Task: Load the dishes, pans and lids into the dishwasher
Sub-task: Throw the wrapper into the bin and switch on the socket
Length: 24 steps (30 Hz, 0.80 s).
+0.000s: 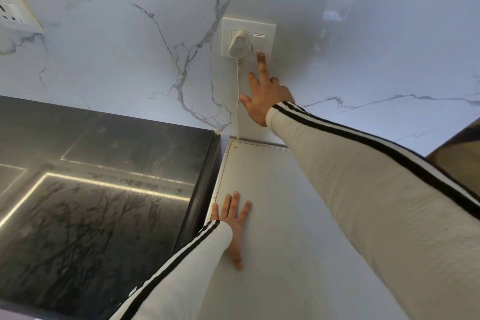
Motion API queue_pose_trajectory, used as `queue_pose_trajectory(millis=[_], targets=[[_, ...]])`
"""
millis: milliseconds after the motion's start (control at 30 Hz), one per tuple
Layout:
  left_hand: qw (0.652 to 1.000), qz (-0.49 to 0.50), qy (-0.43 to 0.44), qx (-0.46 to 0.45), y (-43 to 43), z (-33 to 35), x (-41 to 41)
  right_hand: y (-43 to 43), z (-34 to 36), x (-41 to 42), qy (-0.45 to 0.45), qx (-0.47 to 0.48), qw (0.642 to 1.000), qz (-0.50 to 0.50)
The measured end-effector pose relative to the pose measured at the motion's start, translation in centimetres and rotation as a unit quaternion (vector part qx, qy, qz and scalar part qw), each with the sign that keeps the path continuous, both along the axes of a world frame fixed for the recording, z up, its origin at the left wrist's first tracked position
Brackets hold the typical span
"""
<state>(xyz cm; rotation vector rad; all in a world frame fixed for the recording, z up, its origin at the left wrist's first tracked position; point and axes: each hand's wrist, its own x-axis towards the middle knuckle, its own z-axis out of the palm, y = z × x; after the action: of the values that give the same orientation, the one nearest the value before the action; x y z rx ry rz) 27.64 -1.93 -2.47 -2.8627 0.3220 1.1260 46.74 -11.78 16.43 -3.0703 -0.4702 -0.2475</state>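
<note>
— Sleeves first: how many?
— Two, cream with black stripes: a left sleeve (pixel 187 267) and a right sleeve (pixel 363 189).
— And the hands?
— The left hand (pixel 233 226) lay palm down on the grey appliance top (pixel 285 202), fingers straight and spread, holding nothing. The right hand (pixel 265 101) reached to the marble wall (pixel 130 47). Its straight index finger (pixel 261 60) touched one switch (pixel 259 43), and it gripped nothing.
— Where was that top?
— Just beside one dark counter (pixel 104 189), back edge at the wall. Whether it was the dishwasher's, I couldn't tell.
— Sockets?
— Two. The near socket plate (pixel 248 24) carried one white plug (pixel 240 47), one cord (pixel 238 101) and one red light (pixel 257 51). A second socket plate (pixel 15 14) sat well apart on the left.
</note>
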Motion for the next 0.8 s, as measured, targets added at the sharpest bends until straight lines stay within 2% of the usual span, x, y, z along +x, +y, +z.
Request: queue_pose_trajectory(millis=[233, 467, 567, 667, 800], targets=[[1.000, -0.001, -0.004, 0.012, 0.0, -0.3, 0.0, -1.3, -2.2, -3.8, 0.044, 0.031, 0.999, -0.010], [0.998, 0.007, -0.069, 0.014, 0.2, -0.2, -1.4, -6.0, -13.7, -18.1, 0.194, 0.031, 0.980, -0.038], [0.991, 0.040, -0.124, 0.007, -0.1, 0.1, -3.2, -7.5, -17.3, -24.9, 0.225, 0.054, 0.972, -0.033], [0.981, 0.069, -0.180, -0.034, 0.5, 0.0, -5.8, -8.4, -19.2, -30.1, 0.216, 0.072, 0.973, -0.037], [0.948, 0.170, -0.250, -0.099, 2.2, -1.5, -11.4, -9.3, -20.2, -35.3, 0.212, 0.109, 0.970, -0.044]])
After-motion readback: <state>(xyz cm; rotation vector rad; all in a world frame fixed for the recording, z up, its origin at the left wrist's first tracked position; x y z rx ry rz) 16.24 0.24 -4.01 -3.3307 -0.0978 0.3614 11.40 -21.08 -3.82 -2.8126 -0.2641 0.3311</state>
